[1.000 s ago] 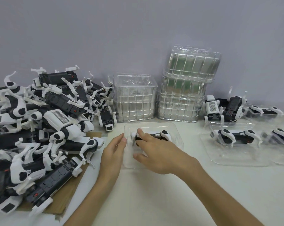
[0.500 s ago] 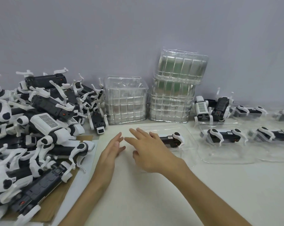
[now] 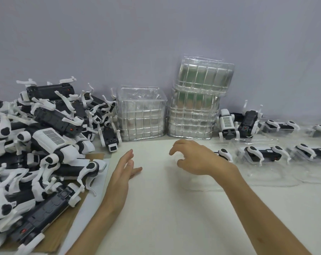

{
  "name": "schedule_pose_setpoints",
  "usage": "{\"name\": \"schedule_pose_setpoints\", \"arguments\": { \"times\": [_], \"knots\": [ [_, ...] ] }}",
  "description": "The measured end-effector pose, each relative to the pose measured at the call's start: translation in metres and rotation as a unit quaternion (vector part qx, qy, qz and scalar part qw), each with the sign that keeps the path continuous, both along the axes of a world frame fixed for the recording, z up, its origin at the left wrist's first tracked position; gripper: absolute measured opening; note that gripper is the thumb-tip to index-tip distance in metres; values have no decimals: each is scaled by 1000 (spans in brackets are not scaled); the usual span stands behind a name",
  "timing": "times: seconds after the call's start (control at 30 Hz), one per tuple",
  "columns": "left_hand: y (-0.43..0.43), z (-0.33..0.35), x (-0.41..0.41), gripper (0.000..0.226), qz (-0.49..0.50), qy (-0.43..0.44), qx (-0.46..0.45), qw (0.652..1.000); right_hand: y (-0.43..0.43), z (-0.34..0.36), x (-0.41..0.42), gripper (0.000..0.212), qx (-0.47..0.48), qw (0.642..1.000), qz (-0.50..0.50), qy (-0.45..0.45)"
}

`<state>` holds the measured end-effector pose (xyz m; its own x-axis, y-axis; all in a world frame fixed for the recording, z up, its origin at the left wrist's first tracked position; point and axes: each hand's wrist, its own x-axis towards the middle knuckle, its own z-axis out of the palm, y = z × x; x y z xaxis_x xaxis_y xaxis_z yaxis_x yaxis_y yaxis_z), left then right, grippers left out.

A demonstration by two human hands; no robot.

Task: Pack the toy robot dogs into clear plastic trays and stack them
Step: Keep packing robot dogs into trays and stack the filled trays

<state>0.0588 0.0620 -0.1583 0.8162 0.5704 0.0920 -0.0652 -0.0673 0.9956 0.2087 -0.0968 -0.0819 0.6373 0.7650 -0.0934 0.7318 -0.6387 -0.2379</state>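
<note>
A clear plastic tray (image 3: pixel 200 187) holding a black-and-white toy robot dog (image 3: pixel 223 153) lies on the white table, right of centre. My right hand (image 3: pixel 198 159) is over the tray's left part with loosely curled fingers and covers most of the dog; I see nothing gripped in it. My left hand (image 3: pixel 123 168) rests on the table to the left, fingers straight, holding nothing. Just right of this tray lie two more trays, each with a dog (image 3: pixel 263 153) (image 3: pixel 314 151).
A big pile of loose robot dogs (image 3: pixel 45 144) lies on cardboard (image 3: pixel 64 229) at the left. Stacks of empty clear trays (image 3: pixel 141 116) (image 3: pixel 198 100) stand against the wall. Two dogs (image 3: pixel 228 126) (image 3: pixel 248 122) stand behind the filled trays, and further packed trays (image 3: pixel 279 126) lie at the far right.
My right hand slid the tray with the dog from the centre to the right, up beside the other filled trays. My left hand came off the tray's edge and stayed at the left.
</note>
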Motion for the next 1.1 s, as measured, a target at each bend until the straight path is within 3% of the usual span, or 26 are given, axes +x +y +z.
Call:
{"name": "schedule_pose_setpoints", "arguments": {
  "times": [0.13, 0.37, 0.7, 0.93, 1.0, 1.1],
  "knots": [
    [1, -2, 1, 39, 1, 7, 1, 1000, -12, 8, 8, 49, -11, 1000, -20, 7],
    [2, -5, 2, 37, 4, 18, 2, 1000, -49, 28, 26, 54, 13, 991, -86, 104],
    [2, -6, 3, 43, 5, 14, 10, 1000, -79, 26, 48, 56, 33, 983, -147, 107],
    [1, -7, 5, 38, 10, 23, 36, 999, -64, 21, 46, 36, 33, 990, -132, 18],
    [0, -8, 4, 25, 14, 27, 48, 998, -56, 19, 44, 30, 68, 990, -120, 26],
    [-2, -7, 4, 27, 15, 40, 58, 997, -46, 18, 38, 26, 103, 989, -101, 37]
  ]
}}
